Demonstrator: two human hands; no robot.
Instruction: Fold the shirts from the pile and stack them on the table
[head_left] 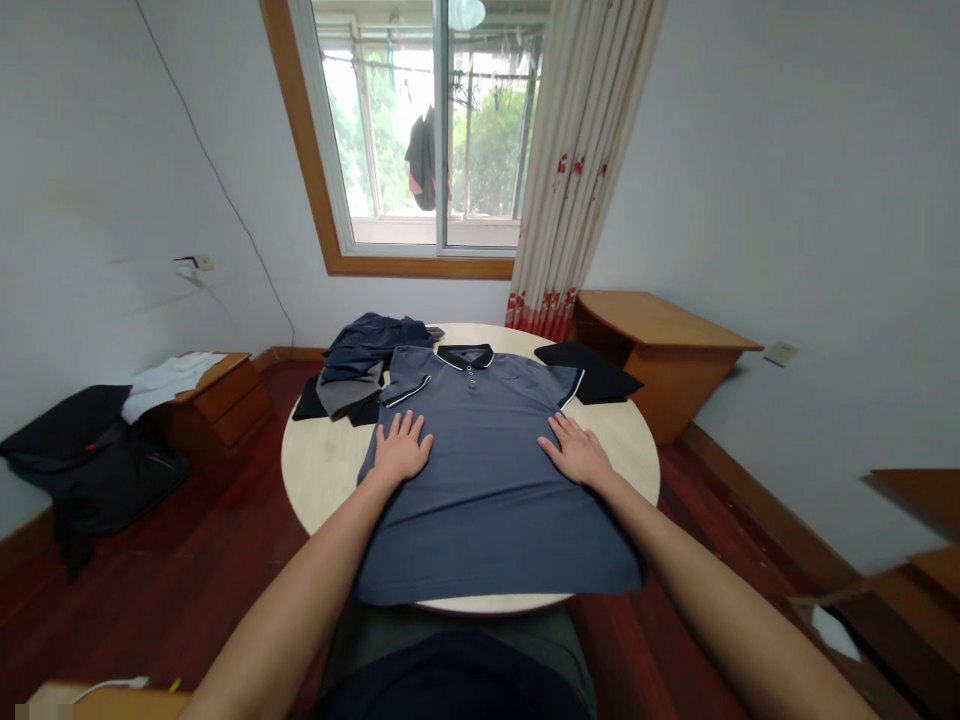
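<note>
A grey-blue polo shirt (480, 480) lies spread face up on the round table (319, 465), its black collar toward the window and its hem at the table's near edge. White piping edges the collar and both short sleeves. My left hand (403, 447) rests flat on the shirt's left side below the sleeve, fingers spread. On the right side, my right hand (577, 450) lies flat below the other sleeve, fingers apart. Neither hand grips the fabric. A few creases run across the lower half.
Dark and grey clothes (367, 355) are heaped at the table's back left. A folded black cloth (589, 372) lies at the back right. Beyond stand a wooden desk (660, 325) and a curtain (570, 170); a drawer cabinet (225, 400) and black bag (112, 470) are left.
</note>
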